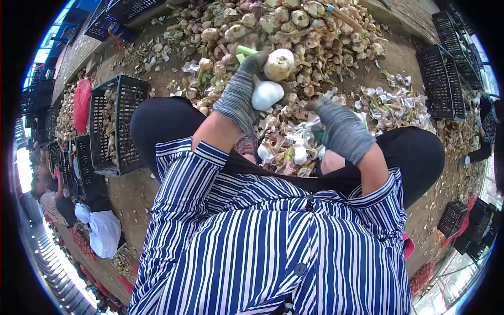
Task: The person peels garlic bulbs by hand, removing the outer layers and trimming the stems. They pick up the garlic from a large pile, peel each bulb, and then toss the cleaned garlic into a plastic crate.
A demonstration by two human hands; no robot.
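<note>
My left hand (240,90), in a grey knit glove, is closed round garlic. A garlic bulb (279,64) with its root end towards me shows at the fingers, and green stems (245,51) stick out on the far side. A cleaner white garlic bulb (268,95) sits against the palm side, below the first. My right hand (344,128), in a matching glove, is to the right of the bulbs, apart from them. Its fingers are smeared by motion, so I cannot tell what they hold. Peeled skins and white bulbs (300,155) lie between my feet.
A large heap of garlic bulbs (210,35) rises ahead, with a wooden stick (344,18) on it. Loose skins (399,107) spread to the right. Black crates stand left (119,126) and right (440,81). A white sack (105,233) is at lower left. Other people sit at both sides.
</note>
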